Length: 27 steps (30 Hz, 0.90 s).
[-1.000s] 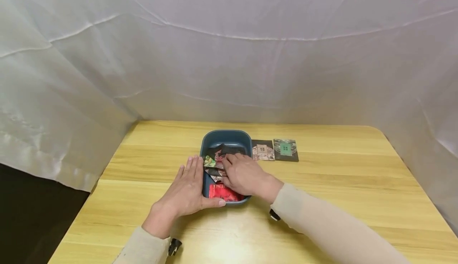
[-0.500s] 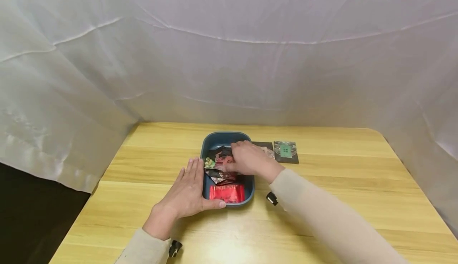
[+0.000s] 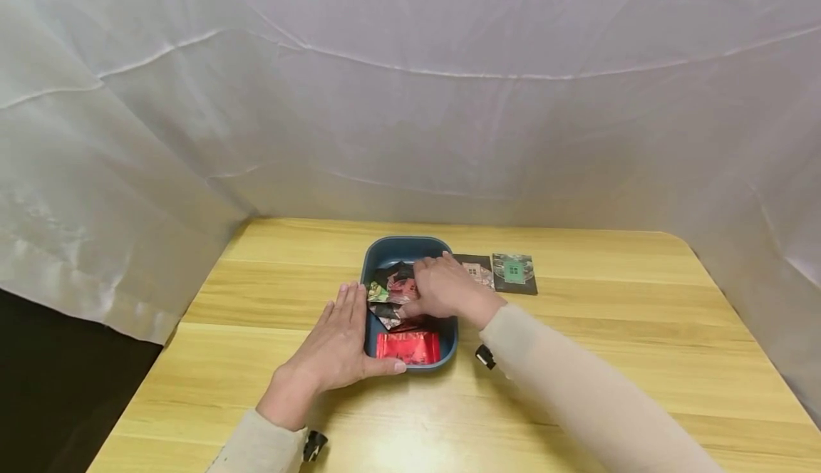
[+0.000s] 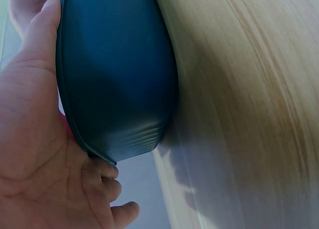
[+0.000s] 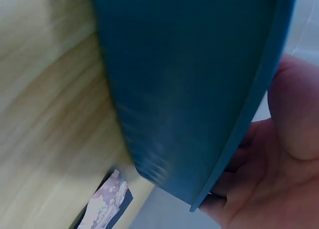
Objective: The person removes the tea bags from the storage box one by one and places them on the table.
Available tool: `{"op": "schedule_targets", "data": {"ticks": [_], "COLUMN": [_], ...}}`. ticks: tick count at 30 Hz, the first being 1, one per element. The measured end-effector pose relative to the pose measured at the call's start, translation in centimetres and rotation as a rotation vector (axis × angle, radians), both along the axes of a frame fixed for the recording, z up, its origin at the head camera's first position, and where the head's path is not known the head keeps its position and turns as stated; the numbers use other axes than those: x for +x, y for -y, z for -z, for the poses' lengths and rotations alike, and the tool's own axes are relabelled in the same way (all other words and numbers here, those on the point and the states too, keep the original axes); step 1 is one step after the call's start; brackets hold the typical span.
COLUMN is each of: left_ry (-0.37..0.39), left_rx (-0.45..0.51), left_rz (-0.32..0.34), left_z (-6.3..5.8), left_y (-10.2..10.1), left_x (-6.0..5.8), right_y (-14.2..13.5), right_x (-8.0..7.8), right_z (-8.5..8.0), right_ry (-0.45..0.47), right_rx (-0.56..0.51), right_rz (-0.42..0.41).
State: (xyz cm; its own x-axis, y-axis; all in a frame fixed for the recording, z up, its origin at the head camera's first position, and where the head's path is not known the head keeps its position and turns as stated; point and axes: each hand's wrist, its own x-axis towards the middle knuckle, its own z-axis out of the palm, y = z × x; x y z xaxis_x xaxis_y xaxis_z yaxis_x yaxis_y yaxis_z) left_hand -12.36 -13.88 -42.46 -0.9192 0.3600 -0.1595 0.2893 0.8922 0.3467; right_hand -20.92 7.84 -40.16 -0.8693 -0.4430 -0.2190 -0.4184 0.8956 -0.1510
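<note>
A dark blue plastic bin [image 3: 410, 242] stands on the wooden table. My left hand [image 3: 330, 341] lies against its left side with straight fingers; the thumb runs along the near rim. Over the right rim reaches my right hand [image 3: 452, 288], its thumb and fingers down among black printed packets [image 3: 403, 289] in the middle of the bin. The fingertips are hidden, so whether they pinch a packet cannot be told. A shiny red packet [image 3: 408, 348] lies flat at the bin's near end. Both wrist views show the bin's outer wall [image 4: 114, 69] beside each palm.
Two flat black square packets lie right of the bin: one with a pinkish label [image 3: 474, 271], partly behind my right hand, and one with a green label [image 3: 514, 272]. A pale cloth [image 3: 410, 138] hangs behind the wooden table [image 3: 609, 359].
My right hand has shifted right and back within the bin, from over the middle packets toward its right side, uncovering more of the red packet. The left hand stays put.
</note>
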Motion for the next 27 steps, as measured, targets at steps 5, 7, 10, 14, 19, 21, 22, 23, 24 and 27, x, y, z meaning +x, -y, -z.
{"op": "schedule_targets", "data": {"ticks": [5,7,10,14,19,21,22,23,24,27], "left_ry": [-0.003,-0.002,0.000,0.004,0.003,-0.002,-0.005,-0.007,-0.008,-0.006], "left_rx": [0.002,0.005,0.007,0.004,0.003,0.003,0.003,0.003,0.004,0.007], "left_rz": [0.000,-0.001,-0.001,0.001,0.003,0.007,0.010,0.012,0.014,0.017], "left_z": [0.1,0.1,0.2,0.2,0.1,0.1,0.1,0.1,0.1,0.2], "left_y": [0.0,-0.1,-0.1,-0.1,-0.1,-0.1,-0.1,-0.1,-0.1,-0.1], "left_x": [-0.1,-0.1,-0.2,-0.2,-0.2,-0.2,-0.2,-0.3,-0.3,-0.4], "right_y": [0.1,0.1,0.1,-0.1,-0.5,-0.6,-0.7,-0.8,-0.8,-1.0], "right_x": [-0.3,-0.4,-0.4,-0.2,-0.2,-0.2,-0.2,-0.1,-0.1,0.1], "right_z": [-0.3,-0.3,-0.2,-0.1,0.2,0.3,0.4,0.4,0.5,0.8], "right_ry": [0.065,0.080,0.067,0.029,0.014,0.008,-0.001,-0.010,-0.021,-0.075], "right_rx": [0.029,0.030,0.020,0.009,0.029,0.036,0.040,0.036,0.037,0.031], "right_rz": [0.001,0.004,0.004,-0.008,-0.039,-0.055,-0.064,-0.071,-0.076,-0.095]}}
